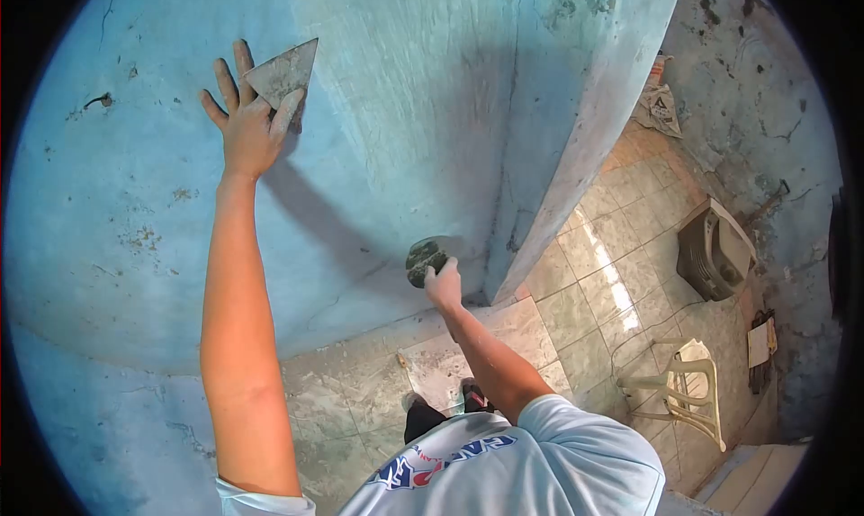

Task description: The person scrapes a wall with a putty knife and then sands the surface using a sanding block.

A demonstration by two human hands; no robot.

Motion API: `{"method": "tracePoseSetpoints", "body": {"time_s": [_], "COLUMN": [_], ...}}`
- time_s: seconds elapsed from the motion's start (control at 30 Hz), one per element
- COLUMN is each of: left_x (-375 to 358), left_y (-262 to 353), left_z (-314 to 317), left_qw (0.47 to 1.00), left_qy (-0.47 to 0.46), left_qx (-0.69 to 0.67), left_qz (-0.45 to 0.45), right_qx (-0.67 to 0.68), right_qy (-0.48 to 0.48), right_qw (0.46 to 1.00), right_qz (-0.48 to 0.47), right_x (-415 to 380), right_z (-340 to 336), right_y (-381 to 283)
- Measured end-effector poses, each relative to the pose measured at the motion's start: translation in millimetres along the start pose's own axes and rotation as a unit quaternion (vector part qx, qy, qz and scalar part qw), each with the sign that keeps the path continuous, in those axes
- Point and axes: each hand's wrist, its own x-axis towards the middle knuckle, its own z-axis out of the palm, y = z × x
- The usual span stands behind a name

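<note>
My left hand (250,136) is raised to the blue wall at the upper left. A triangular trowel blade (283,73), grey and smeared, is held between its thumb and index finger, while the other fingers are spread over the wall. Lower down, near the wall's corner, my right hand (444,285) grips the edge of a dark, rounded, mottled object (424,260). What kind of object it is, I cannot make out. A pale, streaky coated patch (387,75) covers the wall to the right of the trowel.
The wall ends at a projecting edge (585,156) on the right. Beyond it, an old television (715,251) and a pale plastic chair (691,385) stand on the tiled floor (621,246). A sack (659,109) lies farther back. My feet (472,394) are below.
</note>
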Motion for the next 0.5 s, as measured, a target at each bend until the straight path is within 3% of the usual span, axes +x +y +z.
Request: {"method": "tracePoseSetpoints", "body": {"time_s": [0.03,0.13,0.27,0.3,0.4,0.5], "left_x": [1.8,1.0,3.4,2.8,-0.1,2.2], "left_y": [-0.3,-6.1,-0.8,-0.7,-0.4,-2.5], "left_z": [0.8,4.8,-0.8,-0.8,2.0,2.1], "left_qw": [1.0,1.0,1.0,1.0,1.0,1.0], "left_qy": [0.002,-0.01,0.005,0.004,0.009,0.012], "left_qx": [-0.004,0.02,-0.003,-0.004,-0.009,-0.004], "left_qz": [0.0,0.002,0.004,0.004,0.012,0.01], "right_qx": [-0.017,0.044,0.111,0.068,0.001,0.105], "right_qy": [-0.013,0.012,0.042,0.019,-0.012,0.005], "right_qw": [0.999,0.999,0.991,0.998,1.0,0.992], "right_qz": [0.024,-0.03,-0.064,0.002,0.025,-0.073], "right_x": [4.7,-1.4,-37.0,-29.8,-14.2,-22.9], "right_z": [6.0,3.2,-4.7,8.4,18.7,2.1], "right_y": [-2.5,-45.8,-31.3,-8.3,-4.3,-52.1]}}
